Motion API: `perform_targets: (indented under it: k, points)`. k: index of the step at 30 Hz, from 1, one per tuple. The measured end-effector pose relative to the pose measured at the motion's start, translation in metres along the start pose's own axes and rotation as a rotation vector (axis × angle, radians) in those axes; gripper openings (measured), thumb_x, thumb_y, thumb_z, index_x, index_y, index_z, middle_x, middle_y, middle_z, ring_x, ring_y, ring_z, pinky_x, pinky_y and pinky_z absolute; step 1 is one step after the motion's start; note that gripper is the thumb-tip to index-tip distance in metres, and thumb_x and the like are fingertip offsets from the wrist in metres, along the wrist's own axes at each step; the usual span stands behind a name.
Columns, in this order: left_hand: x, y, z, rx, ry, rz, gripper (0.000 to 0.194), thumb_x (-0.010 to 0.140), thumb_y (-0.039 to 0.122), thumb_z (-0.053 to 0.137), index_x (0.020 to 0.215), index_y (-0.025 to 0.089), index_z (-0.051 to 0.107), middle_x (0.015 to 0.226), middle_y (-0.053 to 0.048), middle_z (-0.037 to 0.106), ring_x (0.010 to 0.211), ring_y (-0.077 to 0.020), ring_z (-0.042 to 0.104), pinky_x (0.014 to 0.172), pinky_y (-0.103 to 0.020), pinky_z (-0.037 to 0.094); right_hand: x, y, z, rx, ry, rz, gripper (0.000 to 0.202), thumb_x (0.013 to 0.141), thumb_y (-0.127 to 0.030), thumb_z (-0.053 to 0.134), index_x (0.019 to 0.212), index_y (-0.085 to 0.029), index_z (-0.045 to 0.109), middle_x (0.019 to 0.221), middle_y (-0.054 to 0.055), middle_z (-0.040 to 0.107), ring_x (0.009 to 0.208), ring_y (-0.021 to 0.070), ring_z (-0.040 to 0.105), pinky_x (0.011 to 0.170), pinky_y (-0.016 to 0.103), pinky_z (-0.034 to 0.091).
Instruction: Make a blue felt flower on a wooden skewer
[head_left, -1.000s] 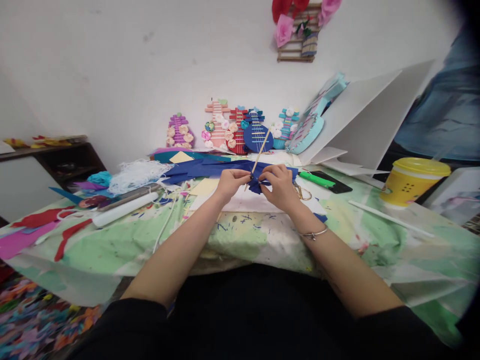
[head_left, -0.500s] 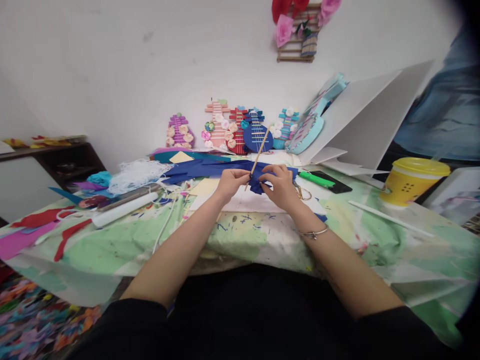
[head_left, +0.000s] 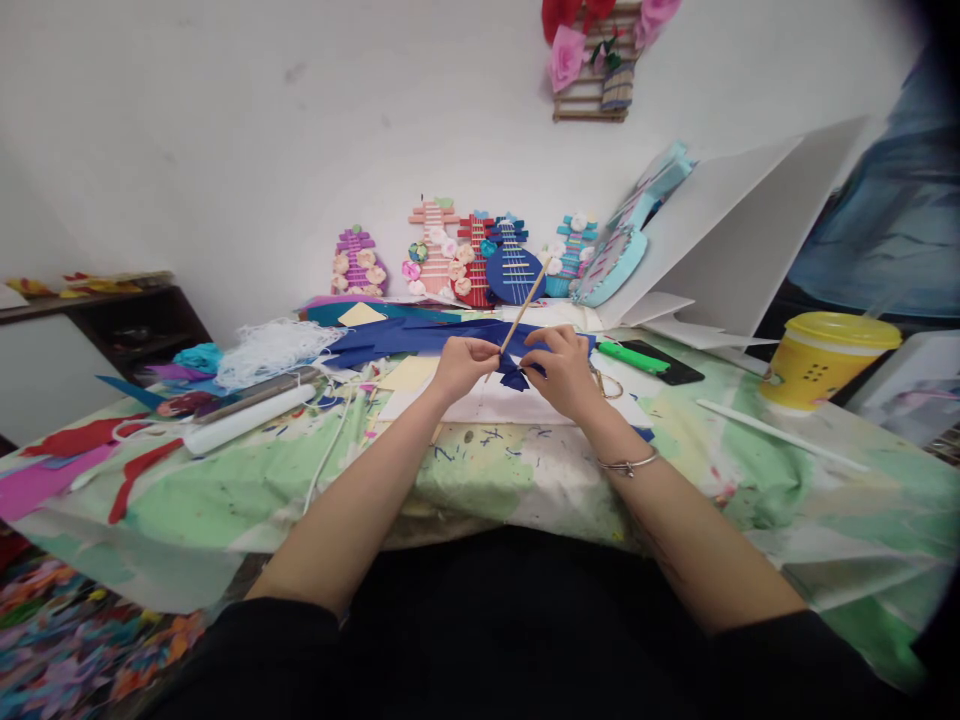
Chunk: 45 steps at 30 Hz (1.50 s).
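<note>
Slim tan wooden stick [head_left: 524, 307] leans further right than a moment ago; crumpled dark-blue paper piece [head_left: 514, 378] at its lower end looks more bunched, so shaping seems under way; left hand [head_left: 466, 368] grip pinched tight on stick; right hand [head_left: 561, 368] grip nipping paper's edge; both above white sheet [head_left: 465, 408], near green-and-white-covered counter's front edge; one stick, one worked piece, five small lute-shaped multicoloured crafts [head_left: 433, 250] along back edge

Dark blue paper [head_left: 514, 379] (tan stick [head_left: 523, 307])
</note>
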<state>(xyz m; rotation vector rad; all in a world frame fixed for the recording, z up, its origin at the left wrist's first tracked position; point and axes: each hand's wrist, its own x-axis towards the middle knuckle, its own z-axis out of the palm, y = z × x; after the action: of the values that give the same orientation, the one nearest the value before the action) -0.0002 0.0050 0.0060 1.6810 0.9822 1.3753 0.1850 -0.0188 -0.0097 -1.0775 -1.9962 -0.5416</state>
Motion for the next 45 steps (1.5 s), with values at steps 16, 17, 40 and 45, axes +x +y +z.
perform_targets:
  k: [16,17,40,45]
  points:
    - [0.002,-0.006,-0.003,-0.168,-0.052,-0.105,0.032,0.051,0.028,0.084,0.077,0.012,0.075,0.073,-0.007,0.073,0.068,-0.0156,0.064,0.072,-0.031,0.049,0.001,-0.004,-0.005,0.007,0.046,0.004,0.014,0.085,-0.017,0.058,0.082,-0.023,0.070,0.111,0.009,0.065,0.108,0.0281,0.046,0.082,0.043,0.031]
    - [0.002,-0.007,-0.002,-0.180,-0.066,-0.112,0.031,0.052,0.028,0.084,0.077,0.012,0.075,0.072,-0.007,0.072,0.067,-0.0150,0.063,0.071,-0.031,0.049,0.001,-0.005,-0.006,0.007,0.048,0.004,0.015,0.085,-0.016,0.057,0.083,-0.023,0.070,0.111,0.009,0.065,0.108,0.0280,0.046,0.082,0.043,0.031]
    - [0.003,-0.006,-0.005,-0.219,-0.131,-0.058,0.032,0.048,0.028,0.087,0.071,0.012,0.070,0.072,-0.006,0.072,0.065,-0.0135,0.062,0.069,-0.030,0.046,0.002,-0.011,-0.013,-0.016,0.086,0.019,0.013,0.086,-0.017,0.055,0.085,-0.022,0.067,0.111,0.010,0.063,0.109,0.0284,0.045,0.084,0.043,0.029]
    - [0.004,-0.008,-0.004,-0.265,-0.158,-0.031,0.034,0.046,0.027,0.088,0.069,0.012,0.067,0.073,-0.006,0.072,0.068,-0.0151,0.065,0.076,-0.034,0.050,0.002,-0.011,-0.013,0.014,0.091,0.007,0.014,0.085,-0.016,0.055,0.084,-0.023,0.067,0.111,0.009,0.063,0.109,0.0288,0.046,0.085,0.044,0.030]
